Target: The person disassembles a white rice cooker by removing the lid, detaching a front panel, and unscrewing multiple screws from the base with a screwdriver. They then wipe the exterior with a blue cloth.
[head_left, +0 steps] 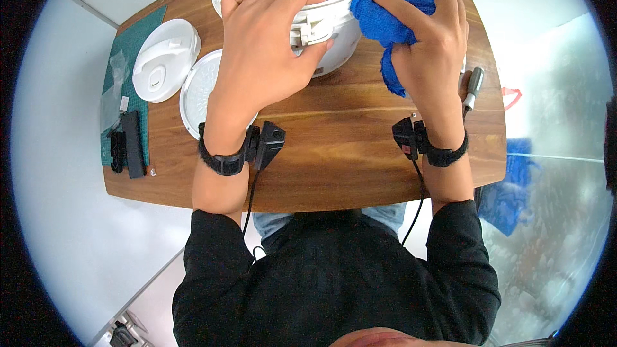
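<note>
A white rice cooker body [337,19] with a dark grey inside stands at the far edge of the table, its top cut off by the picture's edge. My left hand [260,51] grips its near rim, fingers over the edge and thumb on the outer wall beside a white latch or hinge part [312,31]. In my right hand [434,35] is a bunched blue cloth [385,16], pinched between thumb and fingers. The cloth touches the right side of the cooker's rim. Both wrists wear black straps with small cabled devices.
On the wooden table [334,167], a white lid [164,58] and a round white plate [196,96] lie left. Further left, a green mat [143,32] carries a clear bag, cable and black bar [134,144]. A screwdriver [474,87] lies right. Small metal pieces lie about.
</note>
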### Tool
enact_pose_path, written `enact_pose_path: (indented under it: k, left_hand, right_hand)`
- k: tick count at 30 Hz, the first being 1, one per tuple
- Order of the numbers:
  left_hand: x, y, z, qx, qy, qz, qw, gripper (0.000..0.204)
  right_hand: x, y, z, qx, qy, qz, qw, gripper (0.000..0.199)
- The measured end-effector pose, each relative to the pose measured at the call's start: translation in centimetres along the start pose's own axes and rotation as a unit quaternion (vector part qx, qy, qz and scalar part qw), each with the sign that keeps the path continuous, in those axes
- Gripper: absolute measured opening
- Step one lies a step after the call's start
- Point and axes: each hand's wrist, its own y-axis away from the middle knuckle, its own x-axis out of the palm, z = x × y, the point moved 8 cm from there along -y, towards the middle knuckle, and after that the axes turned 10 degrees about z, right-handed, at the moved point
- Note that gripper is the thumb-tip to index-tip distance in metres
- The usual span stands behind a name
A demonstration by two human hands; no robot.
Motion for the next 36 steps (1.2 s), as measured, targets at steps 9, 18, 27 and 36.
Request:
enact_pose_path:
  k: [9,18,27,36]
  left_hand:
    - [0.1,0.0,-0.1,-0.005,-0.027,0.007,1.000,0.038]
    - [0.1,0.4,0.1,0.007,-0.019,0.000,1.000,0.042]
    - [0.1,0.2,-0.2,-0.023,-0.046,0.034,0.998,0.052]
    - [-0.1,0.3,-0.2,0.008,-0.026,0.030,0.999,0.053]
  right_hand:
    - [-0.4,0.6,5.5,-0.030,-0.034,0.002,0.999,0.037]
    - [-1.6,-1.0,3.0,0.023,-0.080,0.086,0.993,0.039]
    - [-0.7,0.6,5.8,-0.052,-0.023,0.071,0.996,0.055]
    - [-1.7,-0.9,4.3,-0.028,-0.114,0.080,0.990,0.036]
